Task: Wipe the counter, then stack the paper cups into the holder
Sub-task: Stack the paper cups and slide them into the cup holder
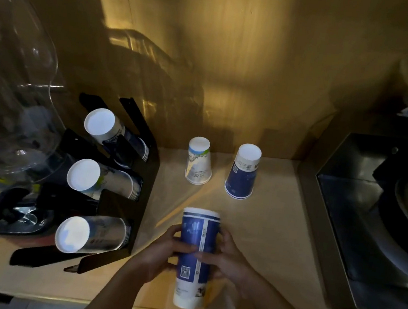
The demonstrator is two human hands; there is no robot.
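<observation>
Holder [124,211]: stood at counter [264,238] left, three cup stacks lying in it.
Loose cups: two inverted, side by side, at rear centre [199,161] [243,172].
Held stack [195,256]: front centre, between both hands.

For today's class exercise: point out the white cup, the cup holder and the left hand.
white cup [198,162], head view, side wall.
cup holder [148,173], head view, black right wall.
left hand [165,249], head view, back of hand.
</observation>
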